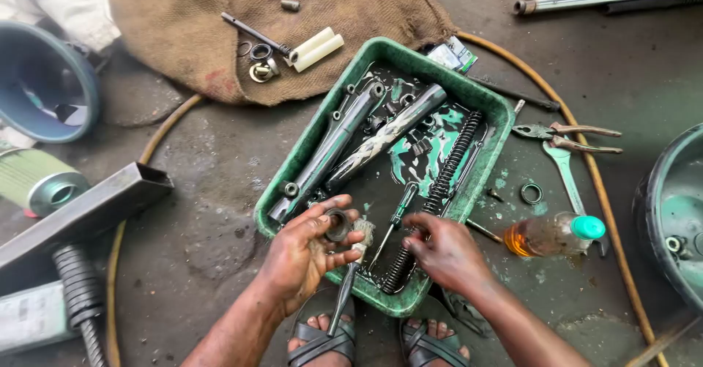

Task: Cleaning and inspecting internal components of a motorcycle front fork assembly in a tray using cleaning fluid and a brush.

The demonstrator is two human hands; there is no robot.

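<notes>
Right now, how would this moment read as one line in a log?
left hand: holds dark ring | right hand: on coil spring | green tray: metal tubes, screwdriver

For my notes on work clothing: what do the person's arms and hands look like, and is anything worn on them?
Both forearms are bare, with no sleeves in view. The left hand and right hand wear no gloves, and no rings or watch can be seen. Dark, oily grime smears the fingers.

I count two long metal tubes (333, 147) lying in the green tray (492, 111) just beyond my hands, plus one black coil spring (439, 188). Right of my right hand: one bottle (553, 235), one pair of pliers (567, 136), one spanner (567, 177).
</notes>
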